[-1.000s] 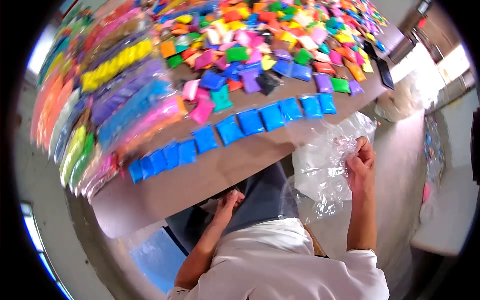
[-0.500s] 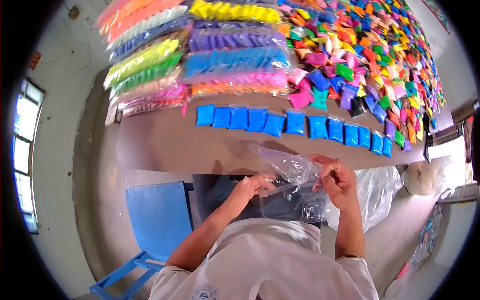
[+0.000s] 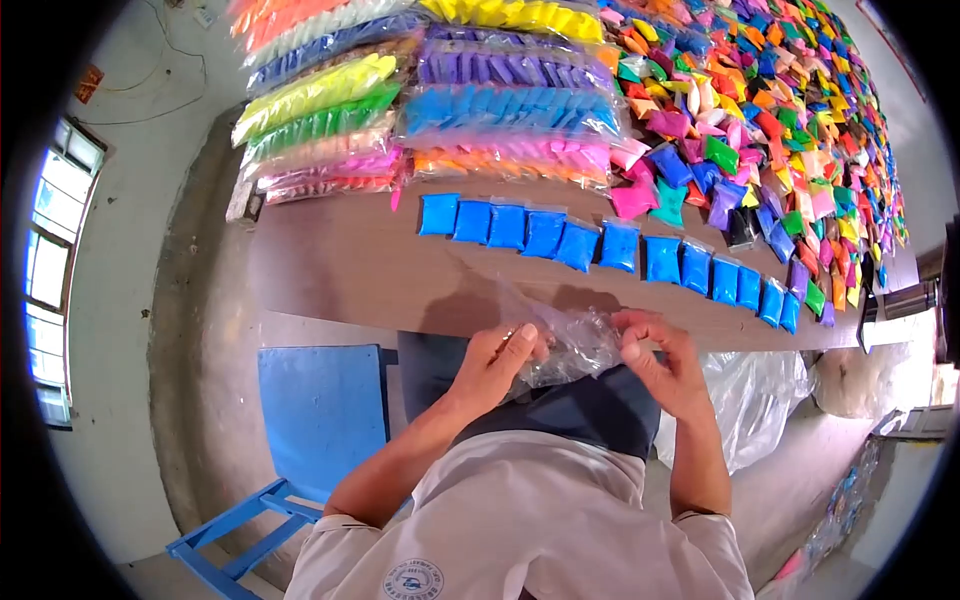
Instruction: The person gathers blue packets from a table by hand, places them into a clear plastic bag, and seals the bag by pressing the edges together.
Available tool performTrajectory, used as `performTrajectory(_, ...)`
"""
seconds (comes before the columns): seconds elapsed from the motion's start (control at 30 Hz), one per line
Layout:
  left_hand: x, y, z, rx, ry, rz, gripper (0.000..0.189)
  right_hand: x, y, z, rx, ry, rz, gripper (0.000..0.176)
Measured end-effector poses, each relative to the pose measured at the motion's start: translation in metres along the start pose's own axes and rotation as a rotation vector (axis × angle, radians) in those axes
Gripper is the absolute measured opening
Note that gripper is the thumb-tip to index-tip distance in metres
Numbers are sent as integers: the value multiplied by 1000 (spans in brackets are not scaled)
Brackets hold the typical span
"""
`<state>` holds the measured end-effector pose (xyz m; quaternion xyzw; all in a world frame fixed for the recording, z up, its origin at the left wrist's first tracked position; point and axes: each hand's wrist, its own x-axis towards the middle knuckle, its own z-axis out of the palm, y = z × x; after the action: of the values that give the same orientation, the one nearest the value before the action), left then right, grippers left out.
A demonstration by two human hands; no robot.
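Observation:
A crumpled clear plastic bag point(image 3: 572, 345) hangs between both my hands at the near edge of the brown table point(image 3: 350, 270). My left hand point(image 3: 497, 362) pinches its left edge, and my right hand point(image 3: 655, 360) grips its right side. Just beyond my hands a row of several blue packets point(image 3: 600, 245) lies across the table. My dark trousers show below the bag.
Long stacked bags of yellow, green, purple, blue and pink packets point(image 3: 480, 110) fill the far left of the table. Many loose coloured packets point(image 3: 790, 130) cover the right. A blue stool point(image 3: 310, 420) stands at my left, and a large clear sack point(image 3: 750, 395) sits at my right.
My right hand brought the clear bag from the sack on my right to the front of me. My left hand rose from my lap and took hold of it. The view swung left.

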<state>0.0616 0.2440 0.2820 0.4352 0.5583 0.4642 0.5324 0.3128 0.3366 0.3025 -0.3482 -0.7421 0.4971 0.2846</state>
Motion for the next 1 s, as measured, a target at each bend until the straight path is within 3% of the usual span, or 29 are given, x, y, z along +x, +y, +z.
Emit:
performTrajectory(0.13,-1,20,10,165,-150,134,42,11,-21,-4,85,135,174,38)
performTrajectory(0.23,1,28,20,272,-283,256,32,23,-41,-7,-137,42,-15,51)
performTrajectory(0.37,4,28,25,436,-290,291,32,29,-63,-2,-483,-10,-143,57)
performTrajectory(0.43,3,32,27,498,-301,286,32,30,-63,-5,-505,-249,9,49)
performTrajectory(0.57,0,34,20,572,-314,307,29,29,-42,-44,-485,-239,-68,32)
performTrajectory(0.63,1,34,14,578,-304,252,29,27,-45,-61,-438,-100,23,18)
performTrajectory(0.73,3,32,8,527,-313,197,29,21,-44,-74,-373,-2,199,13)
performTrajectory(0.8,3,32,8,508,-308,186,30,12,-44,-71,-301,65,127,15)
performTrajectory(0.87,4,35,9,492,-296,169,30,4,-57,-62,-232,75,-199,18)
performTrajectory(0.9,4,39,12,490,-293,108,31,-1,-63,-55,-229,76,-196,18)
performTrajectory(0.97,6,40,16,490,-290,51,31,-6,-73,-37,-235,-128,-362,24)
performTrajectory(1.0,8,36,17,569,-288,95,32,-8,-73,-30,-236,-125,-362,24)
